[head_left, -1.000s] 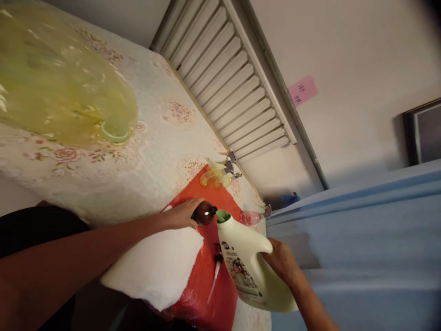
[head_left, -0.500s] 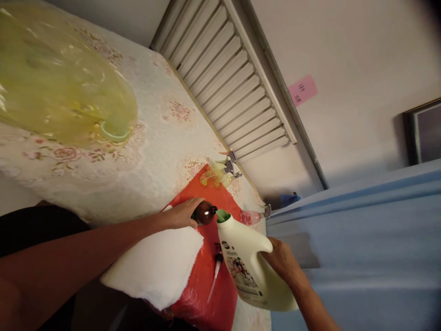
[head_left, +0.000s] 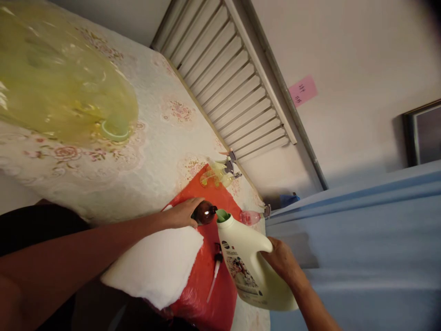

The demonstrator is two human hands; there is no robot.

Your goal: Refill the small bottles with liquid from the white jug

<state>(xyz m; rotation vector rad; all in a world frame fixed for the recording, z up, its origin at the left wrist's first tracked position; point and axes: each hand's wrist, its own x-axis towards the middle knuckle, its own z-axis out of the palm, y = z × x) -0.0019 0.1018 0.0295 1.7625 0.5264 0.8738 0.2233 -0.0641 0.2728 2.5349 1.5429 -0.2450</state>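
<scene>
Jug [head_left: 253, 264], gripped by the right hand [head_left: 281, 258] (fingertips hidden), tilts beside brown bottle [head_left: 205, 214] the left hand [head_left: 185, 214] clasps.

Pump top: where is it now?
In the head view, the pump top lies below centre on the red sheet, with the white cloth to its left and the pale jug to its right.

Light: kept dim | Glare: scattered over yellow bag [head_left: 69, 92], up-left of left hand's [head_left: 182, 214] grip; pinpointed on brown bottle [head_left: 205, 214] inside it | Shadow: cast on blue curtain [head_left: 365, 230] beside right hand's [head_left: 283, 257] grip | Corner far up-right of both: blackened
</scene>
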